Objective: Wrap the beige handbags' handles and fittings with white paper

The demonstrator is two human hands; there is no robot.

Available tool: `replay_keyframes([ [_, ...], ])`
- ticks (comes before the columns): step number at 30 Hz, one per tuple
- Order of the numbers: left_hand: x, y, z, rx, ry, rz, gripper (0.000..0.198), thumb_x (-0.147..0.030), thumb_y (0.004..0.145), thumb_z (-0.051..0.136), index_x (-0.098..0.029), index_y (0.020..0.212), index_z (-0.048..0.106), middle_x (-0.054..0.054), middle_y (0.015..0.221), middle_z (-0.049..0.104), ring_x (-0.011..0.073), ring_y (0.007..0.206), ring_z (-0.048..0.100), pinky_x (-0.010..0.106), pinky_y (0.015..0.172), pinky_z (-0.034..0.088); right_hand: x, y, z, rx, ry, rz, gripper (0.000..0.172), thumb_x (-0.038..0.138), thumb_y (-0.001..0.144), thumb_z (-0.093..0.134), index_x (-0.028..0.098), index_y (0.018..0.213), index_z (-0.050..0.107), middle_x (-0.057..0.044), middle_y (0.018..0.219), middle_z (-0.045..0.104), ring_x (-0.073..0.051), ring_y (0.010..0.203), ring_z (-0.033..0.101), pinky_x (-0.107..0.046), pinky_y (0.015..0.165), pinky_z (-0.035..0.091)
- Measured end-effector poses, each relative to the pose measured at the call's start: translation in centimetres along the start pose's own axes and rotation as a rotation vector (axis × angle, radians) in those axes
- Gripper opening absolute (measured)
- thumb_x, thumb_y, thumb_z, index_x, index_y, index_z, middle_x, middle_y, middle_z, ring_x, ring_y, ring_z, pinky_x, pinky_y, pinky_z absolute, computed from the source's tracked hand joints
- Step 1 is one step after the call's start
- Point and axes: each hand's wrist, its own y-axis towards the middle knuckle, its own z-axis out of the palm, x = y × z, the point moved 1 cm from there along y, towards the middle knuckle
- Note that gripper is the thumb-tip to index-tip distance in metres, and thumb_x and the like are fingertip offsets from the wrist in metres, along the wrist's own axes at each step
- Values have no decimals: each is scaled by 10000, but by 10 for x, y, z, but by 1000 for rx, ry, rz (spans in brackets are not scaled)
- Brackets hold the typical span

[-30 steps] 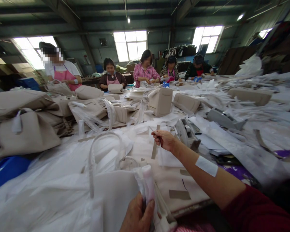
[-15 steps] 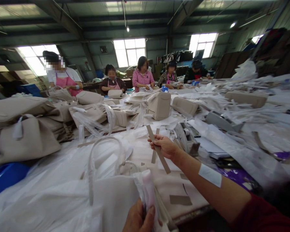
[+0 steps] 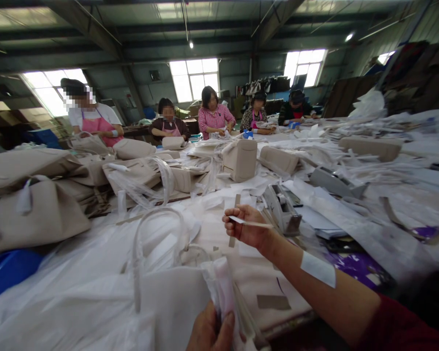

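Note:
My right hand (image 3: 247, 226) is closed on a thin strip (image 3: 254, 224), seen nearly edge-on above the table's middle. Beneath that hand, a grey-brown strip (image 3: 232, 241) lies on the pale work surface. At the bottom centre, my left hand (image 3: 210, 329) pinches the plastic-wrapped handle (image 3: 223, 287) of a pale bag (image 3: 171, 297). The bag's other handle (image 3: 135, 263) stands up in an arch to the left. A short grey-brown patch (image 3: 273, 302) rests on the surface to the right of my left hand.
A grey tape dispenser (image 3: 282, 209) stands right of my right hand. Beige bags (image 3: 40, 212) pile up at left, near a blue object (image 3: 12, 270). A boxy beige bag (image 3: 239, 161) stands further back. Several people work across the table, among white wrapping (image 3: 354, 214).
The strip in my right hand has turned from slanting down with its grey-brown face showing to nearly level and edge-on. My left hand has stayed on the wrapped handle.

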Motion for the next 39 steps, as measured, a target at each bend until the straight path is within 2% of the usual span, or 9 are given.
replay_keyframes([
  [3, -1, -1, 1, -17, 1, -7, 511, -643, 846, 477, -163, 888, 647, 72, 722, 710, 201, 684, 645, 269, 663, 486, 0, -9, 3, 68, -56, -14, 173, 214, 728, 663, 145, 871, 593, -42, 806, 630, -136, 672, 598, -267, 596, 523],
  [8, -7, -7, 0, 42, -167, -120, 456, -575, 864, 508, -137, 921, 623, 69, 737, 701, 136, 557, 565, 224, 509, 413, -13, -29, 1, 222, -264, -5, 577, 120, 675, 739, 229, 1180, 482, -60, 965, 675, -187, 715, 683, -274, 500, 554],
  [12, -12, -12, -2, 156, -277, -196, 452, -551, 888, 493, -117, 953, 603, 51, 722, 669, 54, 431, 387, 185, 415, 264, -27, -54, -7, 212, -497, 110, 293, 352, 783, 699, 161, 962, 567, -122, 1031, 682, -225, 761, 710, -254, 455, 548],
  [15, -14, -13, -4, 187, -340, -210, 456, -552, 880, 507, -112, 981, 575, 44, 729, 656, 41, 419, 367, 181, 413, 256, -34, -73, -12, 131, -759, 204, 247, 403, 825, 631, 160, 870, 628, -42, 752, 680, -144, 510, 638, -203, 379, 463],
  [18, -18, -12, -4, 202, -377, -215, 449, -541, 878, 519, -103, 965, 571, -2, 604, 596, 37, 401, 343, 178, 413, 230, -35, -85, -12, 157, -1001, 208, 213, 339, 848, 596, 178, 936, 704, 28, 549, 592, -82, 377, 497, -179, 369, 387],
  [22, -22, -11, -2, 189, -402, -206, 428, -508, 891, 521, -100, 1018, 556, 9, 636, 614, 31, 406, 336, 176, 408, 214, -31, -92, -5, 290, -1211, 118, 172, 155, 810, 576, 185, 889, 725, 3, 605, 663, -97, 444, 530, -188, 429, 392],
  [26, -20, -11, 1, 171, -423, -202, 382, -483, 910, 508, -116, 1019, 527, 49, 752, 665, 18, 409, 346, 167, 400, 214, -32, -95, -2, 265, -1250, 285, 179, 199, 866, 494, 193, 778, 650, -6, 602, 666, -101, 408, 521, -197, 400, 367],
  [33, -16, -12, 4, 199, -428, -162, 340, -458, 944, 464, -142, 1057, 516, 58, 802, 696, 31, 410, 377, 171, 406, 278, -33, -94, 12, 343, -1617, 188, 228, 155, 864, 458, 180, 925, 677, -10, 691, 660, -120, 606, 570, -208, 568, 382],
  [39, -22, -13, -3, 158, -247, -32, 330, -407, 953, 446, -117, 1080, 541, 75, 759, 718, 140, 634, 614, 238, 596, 467, -44, -91, 14, 317, -1661, 220, 186, 174, 878, 437, 170, 864, 622, -21, 699, 654, -132, 614, 565, -229, 590, 391],
])
